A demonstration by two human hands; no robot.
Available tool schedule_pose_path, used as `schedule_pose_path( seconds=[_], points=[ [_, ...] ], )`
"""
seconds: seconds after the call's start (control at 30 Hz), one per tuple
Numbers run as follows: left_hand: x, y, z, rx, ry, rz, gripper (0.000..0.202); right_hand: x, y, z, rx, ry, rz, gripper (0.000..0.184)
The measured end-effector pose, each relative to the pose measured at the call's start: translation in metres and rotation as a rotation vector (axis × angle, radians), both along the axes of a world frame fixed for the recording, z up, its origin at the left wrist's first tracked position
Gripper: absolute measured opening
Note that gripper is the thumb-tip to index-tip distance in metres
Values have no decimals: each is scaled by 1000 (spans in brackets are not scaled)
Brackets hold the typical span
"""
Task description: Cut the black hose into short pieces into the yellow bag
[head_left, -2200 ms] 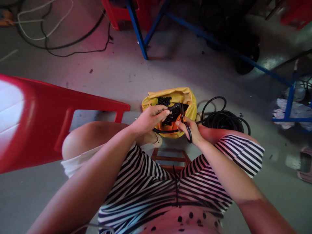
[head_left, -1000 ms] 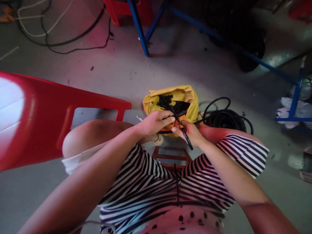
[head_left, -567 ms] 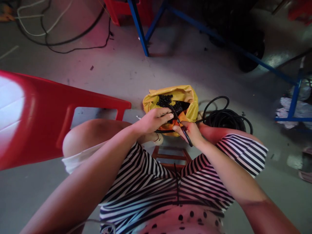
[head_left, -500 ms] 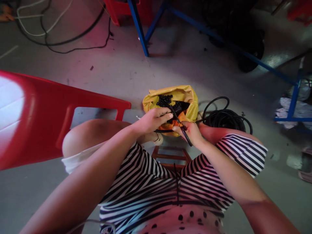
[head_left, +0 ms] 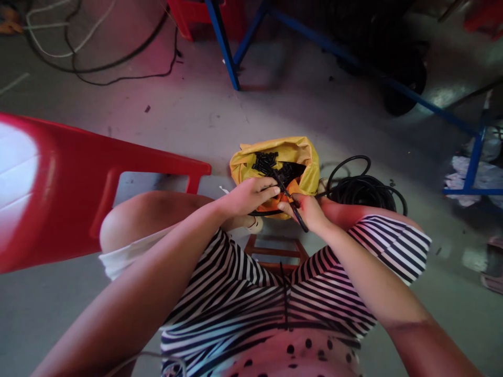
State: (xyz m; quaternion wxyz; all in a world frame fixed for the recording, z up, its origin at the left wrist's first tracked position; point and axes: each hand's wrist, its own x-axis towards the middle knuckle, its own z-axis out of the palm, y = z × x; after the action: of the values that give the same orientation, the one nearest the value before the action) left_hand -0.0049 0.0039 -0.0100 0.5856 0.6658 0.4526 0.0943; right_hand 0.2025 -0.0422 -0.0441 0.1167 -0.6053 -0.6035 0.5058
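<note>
Over the yellow bag (head_left: pixel 310 167), my left hand (head_left: pixel 249 196) has its fingers closed on a black hose (head_left: pixel 265 213), which curves below that hand. The fingers partly hide the grip. My right hand (head_left: pixel 308 209) is closed around a slim black-handled hand tool (head_left: pixel 300 219) with an orange part near its middle. It slants from the bag's opening down toward my lap, and its exact kind is unclear. Many short black tube pieces (head_left: pixel 265 161) lie in the bag, just beyond my left fingertips.
A coil of black hose (head_left: pixel 363 193) rests on the floor right of the bag. At left is a red plastic stool (head_left: pixel 78 178). A blue metal frame (head_left: pixel 223 47) stands ahead, with cables (head_left: pixel 118 68) on the floor to its left. A wooden stool (head_left: pixel 275 251) shows below me.
The lower end of the tool in my right hand has shifted slightly up and left. My left hand has dipped slightly; both hands keep their grip.
</note>
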Motion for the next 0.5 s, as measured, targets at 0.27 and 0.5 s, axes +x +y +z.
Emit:
schedule_pose_path(
  seconds=[0.27, 0.5],
  points=[
    [5, -5, -3, -298, -119, 173, 8, -1, 6, 3, -35, 221, -173, 54],
    [13, -14, -1, -480, -228, 173, 7, -4, 14, 17, -79, 433, -285, 38]
  ],
)
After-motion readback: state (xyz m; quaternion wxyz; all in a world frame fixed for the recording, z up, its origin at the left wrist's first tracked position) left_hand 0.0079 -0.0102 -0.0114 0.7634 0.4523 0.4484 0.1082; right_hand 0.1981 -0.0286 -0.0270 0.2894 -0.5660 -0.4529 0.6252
